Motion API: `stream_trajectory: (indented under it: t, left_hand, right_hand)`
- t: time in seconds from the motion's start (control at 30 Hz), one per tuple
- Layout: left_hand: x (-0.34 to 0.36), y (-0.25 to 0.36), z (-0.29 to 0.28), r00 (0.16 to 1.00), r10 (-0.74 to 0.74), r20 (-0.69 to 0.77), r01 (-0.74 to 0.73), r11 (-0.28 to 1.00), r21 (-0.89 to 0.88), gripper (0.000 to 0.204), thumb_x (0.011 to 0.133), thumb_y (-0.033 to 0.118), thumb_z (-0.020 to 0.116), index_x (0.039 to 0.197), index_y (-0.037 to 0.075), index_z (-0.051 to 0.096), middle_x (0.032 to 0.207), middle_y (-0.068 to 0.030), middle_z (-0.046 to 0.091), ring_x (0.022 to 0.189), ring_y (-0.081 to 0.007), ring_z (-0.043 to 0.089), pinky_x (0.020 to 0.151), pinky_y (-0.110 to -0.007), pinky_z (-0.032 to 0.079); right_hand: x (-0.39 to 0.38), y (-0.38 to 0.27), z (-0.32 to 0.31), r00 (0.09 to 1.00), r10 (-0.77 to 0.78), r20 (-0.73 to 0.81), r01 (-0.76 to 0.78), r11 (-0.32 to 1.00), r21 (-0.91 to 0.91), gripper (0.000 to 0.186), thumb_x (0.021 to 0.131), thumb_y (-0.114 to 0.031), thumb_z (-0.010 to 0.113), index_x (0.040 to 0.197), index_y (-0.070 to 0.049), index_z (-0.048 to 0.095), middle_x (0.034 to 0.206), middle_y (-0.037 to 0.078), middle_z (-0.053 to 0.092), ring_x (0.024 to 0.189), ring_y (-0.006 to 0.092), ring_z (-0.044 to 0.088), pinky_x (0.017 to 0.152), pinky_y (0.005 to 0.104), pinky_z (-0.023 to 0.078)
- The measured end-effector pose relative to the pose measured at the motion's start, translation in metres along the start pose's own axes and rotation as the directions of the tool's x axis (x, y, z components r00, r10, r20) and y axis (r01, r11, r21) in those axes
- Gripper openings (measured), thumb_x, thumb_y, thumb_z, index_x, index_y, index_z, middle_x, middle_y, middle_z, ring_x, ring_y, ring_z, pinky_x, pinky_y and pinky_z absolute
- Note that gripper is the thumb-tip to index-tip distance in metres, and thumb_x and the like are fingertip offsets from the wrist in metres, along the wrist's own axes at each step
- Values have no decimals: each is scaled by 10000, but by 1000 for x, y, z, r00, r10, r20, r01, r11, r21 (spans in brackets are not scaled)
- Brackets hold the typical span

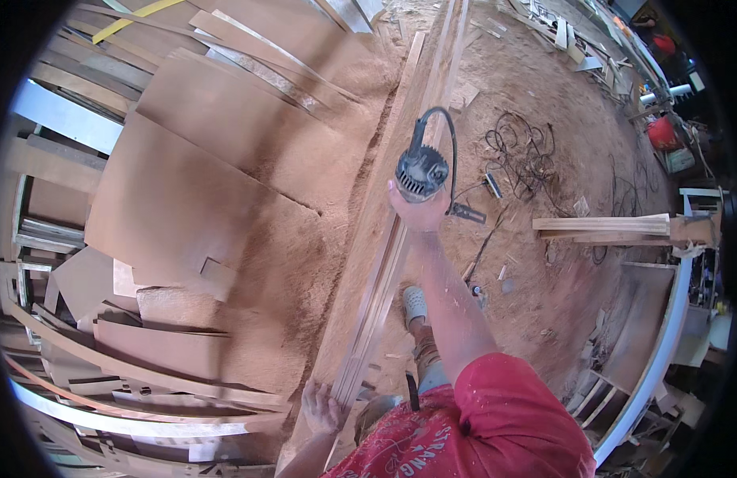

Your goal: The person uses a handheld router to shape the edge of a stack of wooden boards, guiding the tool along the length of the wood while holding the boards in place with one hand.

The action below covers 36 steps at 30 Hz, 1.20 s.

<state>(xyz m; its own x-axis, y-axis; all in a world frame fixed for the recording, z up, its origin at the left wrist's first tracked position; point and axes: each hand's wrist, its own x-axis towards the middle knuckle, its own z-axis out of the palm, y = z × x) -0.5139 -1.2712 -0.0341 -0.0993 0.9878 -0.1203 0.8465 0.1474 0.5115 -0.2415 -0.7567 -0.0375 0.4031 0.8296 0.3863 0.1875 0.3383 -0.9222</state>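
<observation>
My right hand [420, 209] is wrapped round a dark corded router [421, 175], dusty, with vent slots round its top. It sits on a long narrow wooden plank [378, 296] with grooves along its length. From its top the black cord rises, then loops down past the right side of my wrist. The router's base and cutting end are hidden under its body and my hand. Farther down the same plank, close to my body, my left hand [323, 408] rests on the wood with its fingers lying over the surface.
Dusty brown sheets [177, 191] and board offcuts are piled at left. Tangled black cables [521, 147] lie on the sawdust-covered floor to the right, near a power strip [493, 186]. Stacked light boards [603, 225] jut in from the right. My shoe [414, 304] stands beside the plank.
</observation>
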Motion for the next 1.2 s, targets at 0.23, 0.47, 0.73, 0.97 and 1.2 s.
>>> stream_trajectory:
  t: [0.23, 0.47, 0.73, 0.97, 1.2]
  left_hand:
    - [3, 13, -3, 999, -33, 6, 32, 999, 19, 531, 1123, 429, 517, 1402, -14, 604, 1524, -404, 559, 1395, -633, 564, 1156, -741, 465]
    - [-11, -13, 13, 998, 59, 8, -59, 994, 92, 559, 1149, 455, 464, 1384, -32, 602, 1536, -418, 545, 1404, -628, 561, 1135, -744, 472]
    - [-6, -2, 7, 999, 8, 52, -14, 994, 110, 546, 1138, 444, 458, 1368, -29, 606, 1548, -428, 531, 1370, -642, 567, 1127, -754, 469]
    - [10, 21, -12, 997, -65, 33, 64, 997, 33, 525, 1120, 402, 478, 1359, -43, 622, 1535, -442, 530, 1332, -633, 577, 1143, -719, 483]
    - [15, 27, -15, 996, -77, 50, 75, 997, 33, 525, 1122, 398, 471, 1364, -48, 608, 1518, -423, 544, 1331, -621, 577, 1142, -720, 478]
  right_hand:
    - [114, 29, 10, 1000, 30, 10, -30, 999, 13, 527, 789, -163, 1018, 1254, -38, 803, 1096, 78, 870, 1006, 192, 833, 929, 358, 651]
    - [229, 84, 23, 984, -174, -44, 173, 985, -28, 724, 802, -130, 1039, 1414, 7, 678, 1170, 77, 810, 994, 170, 790, 925, 357, 655]
    - [333, 119, 33, 993, -43, -112, 5, 947, -321, 649, 771, -557, 1034, 1143, -48, 885, 1072, 139, 892, 1028, 264, 866, 975, 415, 646]
    - [408, 141, 34, 995, 0, -97, -40, 910, -413, 725, 764, -561, 1021, 1189, 4, 865, 1085, 163, 893, 1065, 322, 867, 990, 436, 647]
    - [371, 130, 38, 992, 43, -120, -95, 876, -472, 674, 791, -487, 1026, 1228, -3, 856, 1125, 159, 889, 1085, 267, 858, 988, 403, 640]
